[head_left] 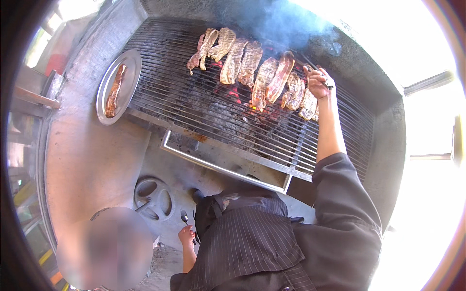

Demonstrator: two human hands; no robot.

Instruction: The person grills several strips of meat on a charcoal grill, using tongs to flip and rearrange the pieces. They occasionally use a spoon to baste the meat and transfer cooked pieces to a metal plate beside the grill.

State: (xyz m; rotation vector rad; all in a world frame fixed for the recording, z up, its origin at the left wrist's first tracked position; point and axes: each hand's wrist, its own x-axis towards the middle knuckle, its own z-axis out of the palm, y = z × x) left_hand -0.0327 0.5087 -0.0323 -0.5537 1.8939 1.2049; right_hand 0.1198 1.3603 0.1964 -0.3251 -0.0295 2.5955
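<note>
My right hand (318, 82) reaches over the far side of the grill and is closed on slim metal tongs (306, 60). Their tips are near the upper end of a meat strip (280, 77); smoke and the small size hide whether they grip it. Several other browned strips, such as this meat strip (250, 63), lie in a row across the grate (208, 114). Low beside my apron, my left hand (187, 235) is wrapped round the handle of a metal spoon (184, 216), its bowl upward.
Glowing coals (235, 92) show beneath the bars, and smoke (291, 22) rises at the back. An oval metal platter (103, 97) with one cooked strip (115, 92) rests on the left ledge. A metal rail (223, 163) runs along the front, above a handwheel (154, 198).
</note>
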